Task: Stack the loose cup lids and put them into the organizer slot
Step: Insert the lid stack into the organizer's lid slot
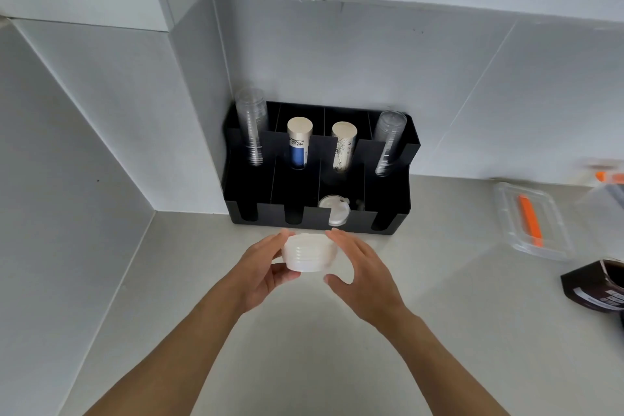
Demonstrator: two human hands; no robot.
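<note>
A stack of white cup lids (309,253) is held just above the counter, a short way in front of the black organizer (378,222). My left hand (266,275) grips the stack from the left, thumb under it and fingers over its far rim. My right hand (363,275) is beside the stack on the right with fingers spread, its fingertips near the rim; contact is unclear. One white lid (334,211) lies in the organizer's third front slot from the left.
The organizer's back row holds two clear cup stacks (251,127) and two paper cup stacks (299,142). A clear container with an orange item (530,221) and a dark brown box (597,287) are on the counter at right. Walls close in behind and left.
</note>
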